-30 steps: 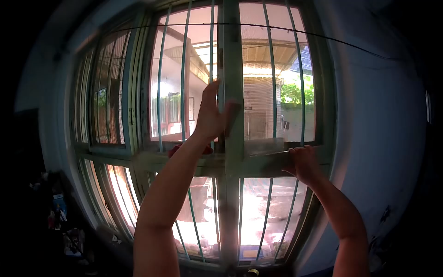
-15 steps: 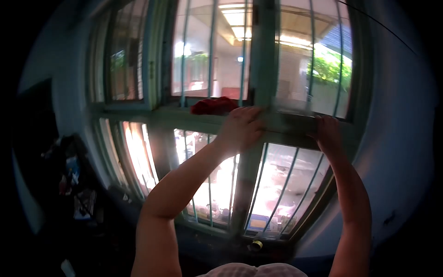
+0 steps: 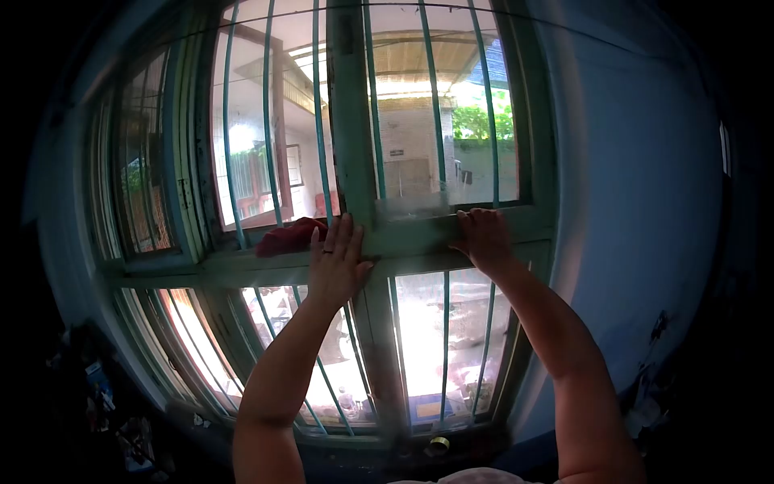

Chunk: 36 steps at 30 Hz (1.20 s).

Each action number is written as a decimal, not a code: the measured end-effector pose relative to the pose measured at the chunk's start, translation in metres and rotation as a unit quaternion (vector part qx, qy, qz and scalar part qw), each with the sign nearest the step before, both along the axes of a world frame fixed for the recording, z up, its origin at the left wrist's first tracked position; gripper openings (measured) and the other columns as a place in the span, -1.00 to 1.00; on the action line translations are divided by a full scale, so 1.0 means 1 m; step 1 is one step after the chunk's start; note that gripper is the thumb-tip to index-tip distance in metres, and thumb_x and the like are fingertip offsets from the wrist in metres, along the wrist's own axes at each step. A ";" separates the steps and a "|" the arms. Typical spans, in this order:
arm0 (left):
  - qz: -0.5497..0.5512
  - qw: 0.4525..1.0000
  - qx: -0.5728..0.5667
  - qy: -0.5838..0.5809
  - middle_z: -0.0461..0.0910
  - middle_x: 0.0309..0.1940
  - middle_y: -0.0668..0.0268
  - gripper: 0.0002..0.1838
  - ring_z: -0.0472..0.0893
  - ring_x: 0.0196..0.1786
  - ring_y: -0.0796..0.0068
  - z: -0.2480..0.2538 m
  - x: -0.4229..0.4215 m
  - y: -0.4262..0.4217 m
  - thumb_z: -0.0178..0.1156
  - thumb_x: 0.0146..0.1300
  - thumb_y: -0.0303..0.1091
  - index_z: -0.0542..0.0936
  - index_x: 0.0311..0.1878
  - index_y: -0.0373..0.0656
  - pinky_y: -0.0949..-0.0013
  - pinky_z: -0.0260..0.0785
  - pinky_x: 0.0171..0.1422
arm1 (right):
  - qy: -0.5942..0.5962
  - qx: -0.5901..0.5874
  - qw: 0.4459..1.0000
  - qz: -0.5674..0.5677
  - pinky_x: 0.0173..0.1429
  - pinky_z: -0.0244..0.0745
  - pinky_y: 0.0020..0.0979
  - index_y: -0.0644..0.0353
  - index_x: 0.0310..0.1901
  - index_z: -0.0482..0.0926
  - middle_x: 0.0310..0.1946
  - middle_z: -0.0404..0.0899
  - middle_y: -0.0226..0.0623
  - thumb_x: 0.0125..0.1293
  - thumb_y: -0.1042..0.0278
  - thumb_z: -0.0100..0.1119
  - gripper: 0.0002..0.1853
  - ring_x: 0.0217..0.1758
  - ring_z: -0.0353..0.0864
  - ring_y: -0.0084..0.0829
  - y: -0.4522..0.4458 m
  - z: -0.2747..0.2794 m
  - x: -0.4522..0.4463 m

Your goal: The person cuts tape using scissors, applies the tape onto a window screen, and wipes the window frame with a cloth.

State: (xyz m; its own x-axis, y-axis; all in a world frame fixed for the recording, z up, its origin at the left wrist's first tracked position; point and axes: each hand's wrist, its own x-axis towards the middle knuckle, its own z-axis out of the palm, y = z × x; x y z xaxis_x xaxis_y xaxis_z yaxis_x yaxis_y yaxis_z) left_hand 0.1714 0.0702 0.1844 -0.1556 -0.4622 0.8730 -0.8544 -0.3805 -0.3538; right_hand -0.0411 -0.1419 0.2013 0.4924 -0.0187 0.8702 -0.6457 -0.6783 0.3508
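Observation:
My left hand (image 3: 334, 262) lies flat on the green window frame, fingers stretched upward, with a ring on one finger. Right beside its fingertips, a crumpled dark red cloth (image 3: 284, 237) rests on the ledge of the crossbar (image 3: 411, 240). Farther right, my right hand (image 3: 486, 239) is bent over the top edge of that crossbar, its thumb on the front side. Between the hands, a hazy translucent strip (image 3: 413, 206) covers the bottom of the upper right pane; whether my right fingers touch it, I cannot tell.
Thin green vertical bars (image 3: 435, 105) run behind the panes. A hinged window section (image 3: 145, 161) stands at the left. Below the window sits a yellow-rimmed round roll (image 3: 439, 445). Dark clutter (image 3: 121, 419) fills the lower left, and a blue wall (image 3: 629, 185) borders the right.
The view has swung right, so the window appears farther left. My left hand has straightened from bent fingers to lying flat beside the cloth. My right hand keeps its place on the crossbar.

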 end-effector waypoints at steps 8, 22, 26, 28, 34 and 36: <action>0.047 0.999 0.025 0.008 0.00 0.38 0.27 -0.18 0.00 0.41 0.22 0.000 0.012 -0.018 0.05 0.07 0.14 0.15 0.31 -0.16 -0.11 -0.29 0.40 | -0.043 -0.056 0.997 -0.036 0.04 0.18 -0.22 0.07 0.06 0.37 -0.19 0.38 -0.30 0.04 0.01 0.16 -0.45 -0.04 0.35 -0.29 -0.018 -0.006 0.011; -0.197 0.973 -0.030 0.116 0.08 0.32 0.13 -0.21 0.26 0.27 0.13 -0.019 0.026 -0.022 0.19 0.04 -0.13 0.11 0.31 -0.18 0.12 0.05 0.31 | -0.013 0.015 0.998 0.060 0.05 0.22 -0.17 0.12 0.08 0.35 -0.10 0.37 -0.20 0.00 -0.01 0.23 -0.38 -0.01 0.37 -0.23 0.001 -0.004 -0.002; -0.198 0.932 -0.076 0.294 0.33 0.12 0.11 -0.44 0.33 0.19 0.13 -0.011 0.106 -0.036 0.13 0.12 -0.14 0.30 0.18 -0.10 0.21 0.19 0.19 | 0.002 0.006 0.999 0.052 0.01 0.28 -0.18 0.14 -0.02 0.40 -0.18 0.43 -0.21 -0.06 -0.01 0.28 -0.41 -0.08 0.42 -0.22 -0.006 -0.003 -0.006; 0.035 0.981 -0.186 0.048 0.40 0.03 0.12 -0.54 0.38 0.12 0.15 0.000 0.100 -0.018 0.09 0.16 -0.15 0.37 0.11 -0.09 0.22 0.23 0.13 | 0.019 0.033 0.999 -0.002 -0.07 0.34 -0.22 0.15 -0.14 0.45 -0.31 0.47 -0.22 -0.08 0.02 0.30 -0.49 -0.18 0.47 -0.21 -0.005 0.009 -0.001; -0.174 0.980 -0.071 0.064 0.41 0.00 0.07 -0.64 0.39 0.08 0.12 0.020 0.063 0.000 -0.03 0.22 -0.32 0.38 0.11 -0.10 0.14 0.20 0.16 | 0.049 -0.133 0.990 0.020 -0.15 0.37 -0.17 0.15 -0.33 0.48 -0.41 0.47 -0.20 -0.05 0.12 0.28 -0.67 -0.25 0.49 -0.18 -0.004 0.010 -0.014; -0.258 0.963 -0.070 0.035 0.41 -0.02 0.04 -0.62 0.41 0.04 0.10 0.006 0.033 -0.004 -0.14 0.18 -0.51 0.37 0.09 -0.19 0.13 0.22 0.14 | 0.075 -0.077 0.994 0.014 -0.14 0.36 -0.15 0.16 -0.34 0.46 -0.42 0.47 -0.22 -0.01 0.14 0.25 -0.69 -0.26 0.49 -0.18 0.003 0.011 -0.026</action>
State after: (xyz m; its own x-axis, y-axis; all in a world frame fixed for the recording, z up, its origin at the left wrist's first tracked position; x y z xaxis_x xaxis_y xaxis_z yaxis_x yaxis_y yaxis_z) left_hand 0.2049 0.0666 0.1904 -0.2715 -0.2171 0.9377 -0.9625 0.0614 -0.2644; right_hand -0.0675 -0.1394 0.2120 0.6148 0.1239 0.7789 -0.5609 -0.6257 0.5422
